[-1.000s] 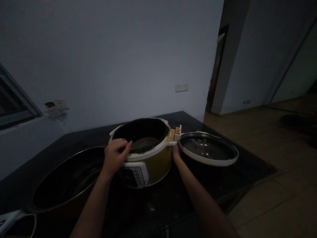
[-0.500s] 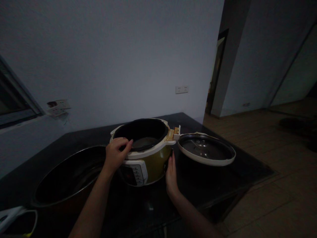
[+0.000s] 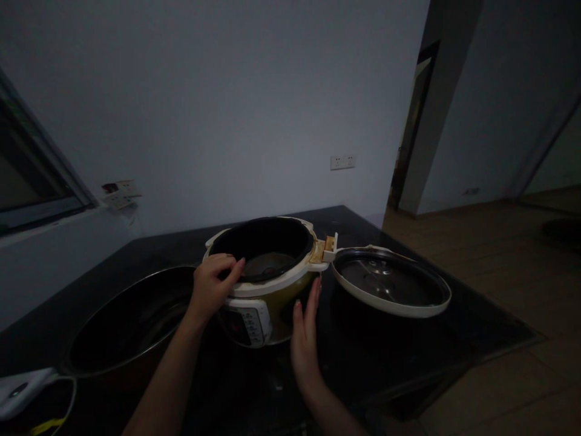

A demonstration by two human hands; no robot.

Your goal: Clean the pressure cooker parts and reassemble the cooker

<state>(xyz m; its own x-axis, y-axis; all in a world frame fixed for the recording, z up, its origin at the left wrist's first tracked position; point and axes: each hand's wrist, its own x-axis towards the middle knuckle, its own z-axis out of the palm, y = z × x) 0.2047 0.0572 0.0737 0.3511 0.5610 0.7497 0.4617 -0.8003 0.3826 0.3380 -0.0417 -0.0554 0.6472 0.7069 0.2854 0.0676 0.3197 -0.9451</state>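
An electric pressure cooker [image 3: 290, 295] with an olive-green body, white rim and front button panel stands uncovered on the dark countertop. Its dark inner pot [image 3: 272, 266] shows a dull grey bottom. My left hand [image 3: 215, 281] is closed over the front-left rim, thumb towards the inside. Along the cooker's front-right side, my right hand [image 3: 306, 339] is open with fingers stretched upward; whether it presses on the body is hard to tell. The round lid [image 3: 394, 284] lies underside up to the right, beside the cooker's hinge bracket [image 3: 329, 248].
A large dark basin [image 3: 131, 315] stands left of the cooker. A white device with a cable [image 3: 22, 390] is at the lower left. The countertop [image 3: 358, 387] ends at a right edge above a tiled floor. Wall sockets [image 3: 342, 161] are behind.
My right hand has shifted left and nearer along the cooker's side, its fingers spreading a little. My left hand stays on the rim. The view has turned slightly.
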